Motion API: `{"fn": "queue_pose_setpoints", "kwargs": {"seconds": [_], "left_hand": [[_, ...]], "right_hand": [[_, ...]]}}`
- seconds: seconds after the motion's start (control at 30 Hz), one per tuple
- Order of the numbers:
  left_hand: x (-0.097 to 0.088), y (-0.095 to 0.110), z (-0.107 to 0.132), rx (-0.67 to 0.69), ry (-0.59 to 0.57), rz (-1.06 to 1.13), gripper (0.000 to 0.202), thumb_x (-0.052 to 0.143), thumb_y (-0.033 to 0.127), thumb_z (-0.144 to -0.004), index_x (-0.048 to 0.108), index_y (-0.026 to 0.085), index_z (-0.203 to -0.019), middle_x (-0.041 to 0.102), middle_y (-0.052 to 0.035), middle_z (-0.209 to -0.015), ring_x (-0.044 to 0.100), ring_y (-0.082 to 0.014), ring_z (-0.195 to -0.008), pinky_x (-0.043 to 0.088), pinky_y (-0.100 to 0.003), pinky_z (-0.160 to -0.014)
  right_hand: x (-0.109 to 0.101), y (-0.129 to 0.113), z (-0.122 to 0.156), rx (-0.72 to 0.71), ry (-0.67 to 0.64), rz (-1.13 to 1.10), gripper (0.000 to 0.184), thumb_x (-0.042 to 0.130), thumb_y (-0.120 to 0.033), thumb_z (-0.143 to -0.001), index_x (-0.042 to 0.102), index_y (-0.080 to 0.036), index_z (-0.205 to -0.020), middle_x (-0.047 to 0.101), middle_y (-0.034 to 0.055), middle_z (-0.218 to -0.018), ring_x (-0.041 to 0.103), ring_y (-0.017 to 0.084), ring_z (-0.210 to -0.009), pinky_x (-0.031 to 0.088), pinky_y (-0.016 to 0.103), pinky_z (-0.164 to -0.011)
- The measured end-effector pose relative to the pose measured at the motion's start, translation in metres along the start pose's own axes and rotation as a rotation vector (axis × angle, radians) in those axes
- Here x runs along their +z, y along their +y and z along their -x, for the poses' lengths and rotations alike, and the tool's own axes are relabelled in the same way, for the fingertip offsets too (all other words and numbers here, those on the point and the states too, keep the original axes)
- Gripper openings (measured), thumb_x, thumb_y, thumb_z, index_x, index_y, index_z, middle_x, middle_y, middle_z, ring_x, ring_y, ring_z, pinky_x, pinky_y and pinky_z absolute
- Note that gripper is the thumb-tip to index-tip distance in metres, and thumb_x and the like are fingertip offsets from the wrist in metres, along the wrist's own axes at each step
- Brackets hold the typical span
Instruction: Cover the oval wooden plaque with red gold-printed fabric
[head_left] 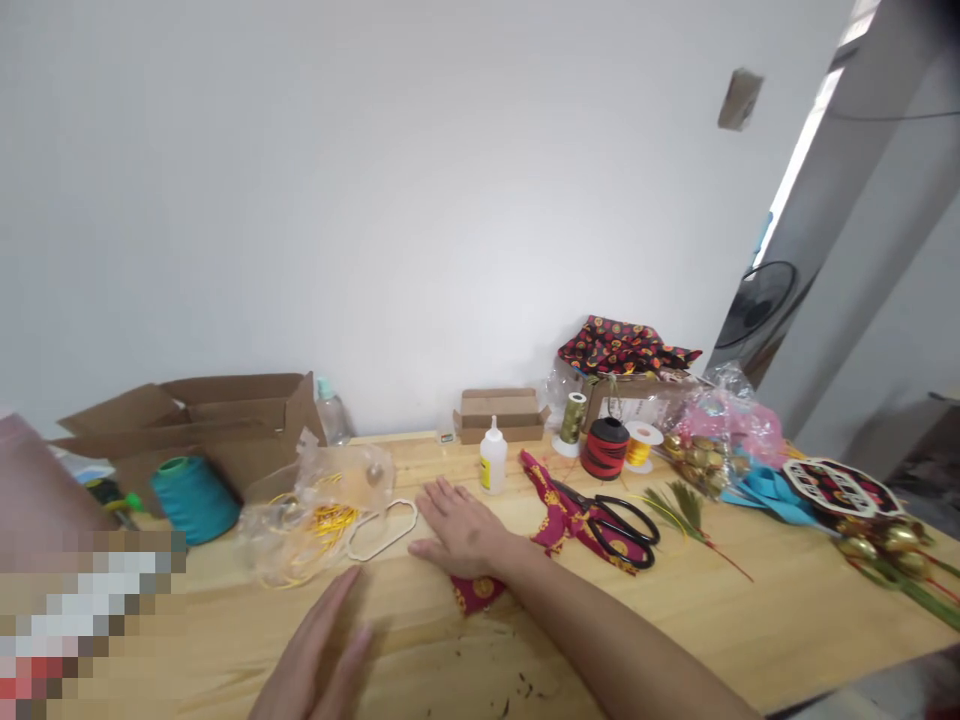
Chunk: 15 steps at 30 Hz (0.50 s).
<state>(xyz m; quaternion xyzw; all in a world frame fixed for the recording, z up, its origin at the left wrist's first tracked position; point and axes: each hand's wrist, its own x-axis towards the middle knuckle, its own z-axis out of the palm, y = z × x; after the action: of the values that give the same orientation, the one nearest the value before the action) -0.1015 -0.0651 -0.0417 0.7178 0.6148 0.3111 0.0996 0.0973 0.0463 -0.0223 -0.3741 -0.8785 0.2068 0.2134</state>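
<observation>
My right hand lies flat on the wooden table with its fingers slightly spread. Under its wrist a piece of maroon cloth with gold print sticks out. Just left of its fingertips lies a white elongated ring-shaped frame. My left hand hovers near the front, a little blurred, thumb and fingers apart and nothing between them. Black-handled scissors rest on more maroon cloth right of my right hand. Behind that hand stands a white glue bottle.
At left are an open cardboard box, a teal thread cone and a plastic bag with yellow cord. Rightward stand a red-and-black spool, a green tassel, blue ribbon and golden bells. A wall rises behind.
</observation>
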Motion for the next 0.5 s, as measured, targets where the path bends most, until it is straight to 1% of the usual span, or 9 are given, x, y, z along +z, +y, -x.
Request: {"fn": "queue_pose_setpoints", "kwargs": {"seconds": [0.03,0.1,0.13,0.2,0.27,0.33,0.37,0.43,0.5], "left_hand": [[-0.004,0.007,-0.005,-0.029,0.0,0.017,0.052,0.036,0.042,-0.08,0.035,0.015,-0.125,0.04,-0.0097,-0.132,0.036,-0.0247,-0.119,0.033,-0.045,-0.095],[-0.008,0.02,-0.017,-0.031,0.013,0.043,0.053,0.034,0.042,-0.08,0.037,0.013,-0.124,0.04,-0.0109,-0.132,0.034,-0.0246,-0.121,0.03,-0.046,-0.097],[-0.008,0.026,-0.024,0.003,0.021,0.06,0.052,0.033,0.041,-0.081,0.038,0.012,-0.123,0.041,-0.0115,-0.131,0.034,-0.0242,-0.121,0.029,-0.046,-0.098],[-0.002,0.036,-0.04,0.095,0.029,0.071,0.045,0.032,0.035,-0.083,0.041,0.015,-0.121,0.043,-0.0099,-0.13,0.034,-0.022,-0.121,0.029,-0.044,-0.099],[0.01,0.048,-0.056,0.202,0.001,0.036,0.041,0.027,0.029,-0.084,0.046,0.015,-0.118,0.044,-0.0097,-0.129,0.036,-0.0205,-0.12,0.029,-0.042,-0.1],[0.025,0.062,-0.07,0.271,-0.108,-0.047,0.043,0.025,0.028,-0.085,0.046,0.012,-0.119,0.039,-0.0118,-0.133,0.031,-0.0214,-0.122,0.028,-0.041,-0.1],[0.033,0.07,-0.076,0.304,-0.164,-0.084,0.044,0.025,0.028,-0.084,0.046,0.01,-0.119,0.036,-0.0133,-0.134,0.029,-0.0225,-0.124,0.028,-0.042,-0.1],[0.049,0.083,-0.085,0.377,-0.265,-0.145,0.046,0.026,0.028,-0.085,0.037,0.008,-0.125,0.03,-0.0148,-0.136,0.024,-0.0231,-0.125,0.027,-0.042,-0.1],[0.064,0.09,-0.089,0.398,-0.314,-0.17,0.046,0.03,0.024,-0.083,0.037,0.006,-0.125,0.031,-0.0163,-0.135,0.024,-0.0247,-0.125,0.026,-0.043,-0.1]], "right_hand": [[0.003,0.002,0.0,-0.005,0.015,-0.011,0.067,0.038,-0.053,-0.08,0.031,-0.008,-0.129,0.022,0.0159,-0.138,0.011,0.026,-0.128,0.01,0.043,-0.103],[0.004,0.004,0.002,-0.023,0.062,-0.039,0.062,0.038,-0.051,-0.081,0.035,-0.009,-0.127,0.029,0.0151,-0.135,0.018,0.026,-0.126,0.017,0.042,-0.102],[0.001,0.003,0.004,-0.036,0.102,-0.056,0.058,0.036,-0.049,-0.083,0.038,-0.01,-0.126,0.033,0.0139,-0.134,0.022,0.024,-0.125,0.022,0.039,-0.101],[-0.009,0.0,0.01,-0.065,0.209,-0.088,0.049,0.03,-0.044,-0.087,0.046,-0.011,-0.12,0.045,0.0109,-0.127,0.036,0.019,-0.119,0.033,0.032,-0.095],[-0.026,-0.004,0.018,-0.089,0.345,-0.112,0.044,0.025,-0.038,-0.089,0.056,-0.014,-0.109,0.059,0.0072,-0.112,0.053,0.015,-0.104,0.042,0.026,-0.085],[-0.046,-0.008,0.029,-0.103,0.495,-0.124,0.04,0.028,-0.034,-0.09,0.062,-0.017,-0.099,0.066,0.0039,-0.098,0.06,0.014,-0.089,0.047,0.025,-0.077],[-0.055,-0.009,0.036,-0.107,0.577,-0.127,0.036,0.03,-0.032,-0.089,0.063,-0.018,-0.097,0.067,0.0035,-0.095,0.061,0.014,-0.087,0.047,0.026,-0.076],[-0.072,-0.007,0.049,-0.11,0.737,-0.128,0.03,0.035,-0.028,-0.088,0.062,-0.02,-0.096,0.067,0.004,-0.095,0.06,0.016,-0.088,0.046,0.029,-0.078],[-0.081,-0.002,0.06,-0.101,0.883,-0.126,0.027,0.036,-0.024,-0.087,0.061,-0.023,-0.096,0.065,0.0046,-0.096,0.059,0.017,-0.091,0.045,0.032,-0.081]]}}
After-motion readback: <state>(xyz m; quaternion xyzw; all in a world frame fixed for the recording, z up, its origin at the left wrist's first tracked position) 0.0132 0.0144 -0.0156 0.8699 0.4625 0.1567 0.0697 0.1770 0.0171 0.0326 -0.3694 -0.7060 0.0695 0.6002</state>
